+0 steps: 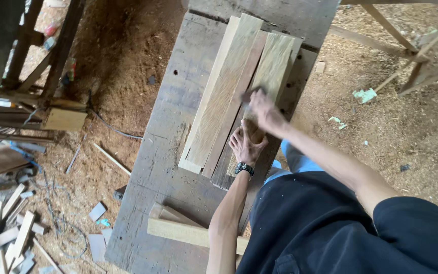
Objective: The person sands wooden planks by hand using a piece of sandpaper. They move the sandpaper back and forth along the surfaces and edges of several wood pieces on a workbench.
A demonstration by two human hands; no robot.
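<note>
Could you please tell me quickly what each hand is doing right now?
Left hand: spread open, pressing down on the wooden boards.
Right hand: blurred, closed around a small dark object; what it is cannot be told.

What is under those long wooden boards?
The wooden boards lie on a grey, worn workbench. Its top shows all around them, but the part right beneath is covered. The left hand and right hand rest on the boards, hiding some wood.

The right hand (265, 112) is motion-blurred, and the dark thing (252, 94) at its fingertips, perhaps a sanding block, is smeared. The left hand (246, 145) hides the plank (269, 71) end beneath it.
</note>
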